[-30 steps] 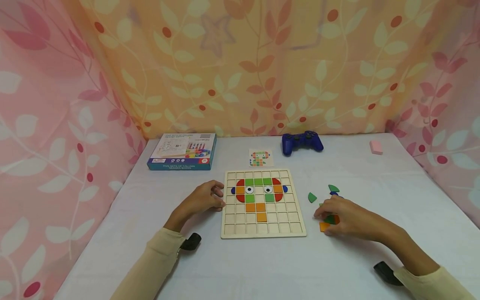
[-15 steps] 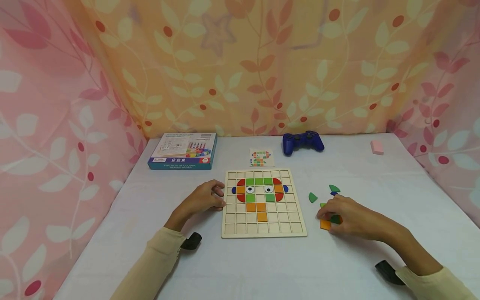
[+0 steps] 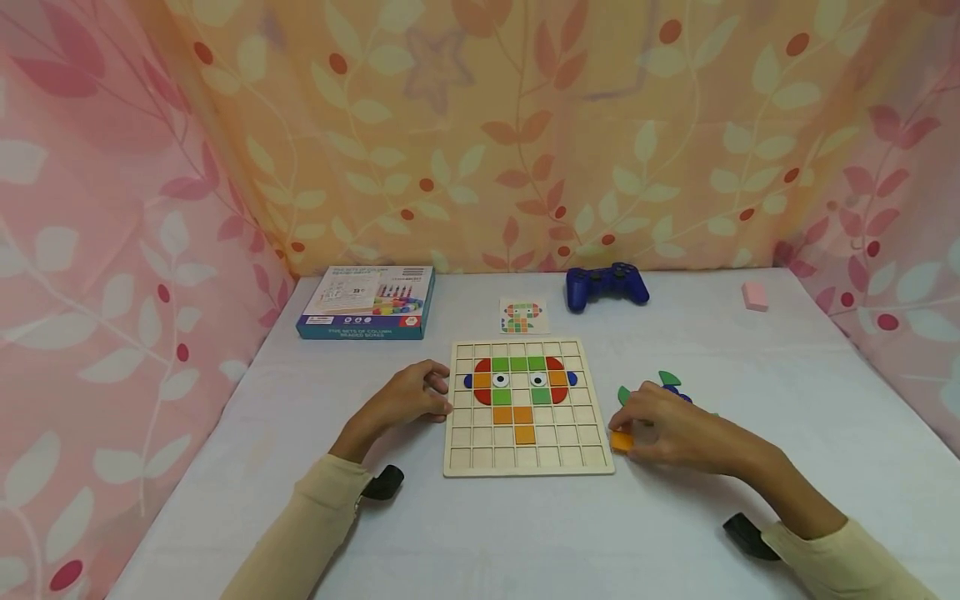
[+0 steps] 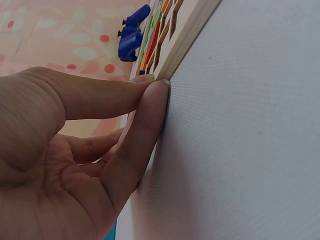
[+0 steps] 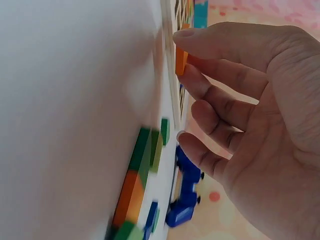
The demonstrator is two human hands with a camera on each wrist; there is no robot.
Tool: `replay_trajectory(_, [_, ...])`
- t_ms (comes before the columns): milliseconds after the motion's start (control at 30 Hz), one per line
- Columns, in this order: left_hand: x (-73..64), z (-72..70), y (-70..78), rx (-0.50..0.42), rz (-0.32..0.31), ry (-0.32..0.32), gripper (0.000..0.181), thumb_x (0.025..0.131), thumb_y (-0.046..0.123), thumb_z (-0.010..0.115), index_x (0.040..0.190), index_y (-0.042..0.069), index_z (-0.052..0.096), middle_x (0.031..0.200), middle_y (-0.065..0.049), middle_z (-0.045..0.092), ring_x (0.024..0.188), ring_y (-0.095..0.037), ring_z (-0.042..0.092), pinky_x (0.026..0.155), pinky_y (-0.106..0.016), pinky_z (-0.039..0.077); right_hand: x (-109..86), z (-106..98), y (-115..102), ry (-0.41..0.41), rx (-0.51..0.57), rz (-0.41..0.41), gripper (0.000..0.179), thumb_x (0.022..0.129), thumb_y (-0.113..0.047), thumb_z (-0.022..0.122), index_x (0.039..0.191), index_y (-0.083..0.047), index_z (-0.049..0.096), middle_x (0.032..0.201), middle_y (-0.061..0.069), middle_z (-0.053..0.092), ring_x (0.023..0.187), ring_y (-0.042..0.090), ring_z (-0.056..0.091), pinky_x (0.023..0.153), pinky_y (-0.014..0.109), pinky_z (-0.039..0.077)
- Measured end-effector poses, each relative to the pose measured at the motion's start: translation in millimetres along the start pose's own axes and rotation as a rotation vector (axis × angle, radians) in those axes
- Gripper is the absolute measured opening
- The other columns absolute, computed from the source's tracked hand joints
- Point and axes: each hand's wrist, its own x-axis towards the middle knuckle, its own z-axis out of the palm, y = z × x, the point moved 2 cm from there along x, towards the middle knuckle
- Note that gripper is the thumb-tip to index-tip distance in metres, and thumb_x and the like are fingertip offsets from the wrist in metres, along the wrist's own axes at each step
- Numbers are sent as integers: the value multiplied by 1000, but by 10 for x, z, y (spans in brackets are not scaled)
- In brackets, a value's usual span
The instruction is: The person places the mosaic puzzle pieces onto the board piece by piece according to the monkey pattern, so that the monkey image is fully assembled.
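Note:
A wooden grid board (image 3: 483, 458) lies on the white table, with coloured tiles forming a face and a few orange squares below it. My left hand (image 3: 408, 393) is at the board's left edge. In the left wrist view, the thumb and a finger of that hand (image 4: 100, 130) meet on the rim and pinch it. Just off the board's right edge, my right hand (image 3: 667, 425) holds an orange square tile (image 3: 622, 442). The right wrist view shows this tile (image 5: 181, 57) between thumb and fingertips. Part of it is covered by the thumb.
Loose green (image 3: 670, 378) and blue pieces lie beyond my right hand, partly hidden by it; an orange piece (image 5: 128, 197) shows in the right wrist view. Behind the board are a picture card (image 3: 524, 317), a blue game controller (image 3: 606, 287), a box (image 3: 365, 302) and a pink block (image 3: 754, 297).
My right hand has picked up the orange square tile from the loose pieces and moved left with it to the board's right edge. The left hand has stayed in place.

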Motion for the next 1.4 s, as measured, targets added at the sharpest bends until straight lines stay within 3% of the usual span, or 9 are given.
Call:
replay_trajectory(233, [-8, -5, -3, -10, 1, -5, 59, 89, 3, 81, 142, 1, 56, 116, -13, 63, 91, -22, 67, 82, -29, 64, 177, 100, -182, -16, 3, -57, 26, 88, -27, 83, 114, -27, 79, 107, -20, 65, 106, 8, 51, 92, 33, 54])
replay_trajectory(767, [-23, -21, -5, 1, 23, -14, 58, 90, 3, 80, 143, 0, 56, 116, -14, 62, 90, -21, 67, 81, -30, 64, 495, 233, -581, -51, 36, -183, 27, 90, -23, 78, 117, -24, 78, 116, -12, 65, 113, 14, 53, 98, 39, 54])
replay_trajectory(1167, [-10, -18, -16, 8, 41, -17, 58, 90, 4, 80, 142, -1, 56, 116, -15, 63, 89, -21, 67, 82, -30, 64, 637, 312, -767, -75, 53, -200, 29, 92, -24, 79, 120, -23, 78, 113, -14, 64, 112, 10, 49, 97, 34, 52])
replay_trajectory(1400, [-8, -19, -17, 12, 37, -17, 58, 90, 4, 80, 142, -1, 56, 117, -15, 63, 90, -21, 67, 82, -30, 64, 658, 344, -822, -85, 84, -195, 31, 91, -20, 79, 122, -22, 79, 119, -15, 66, 118, 10, 51, 105, 40, 53])
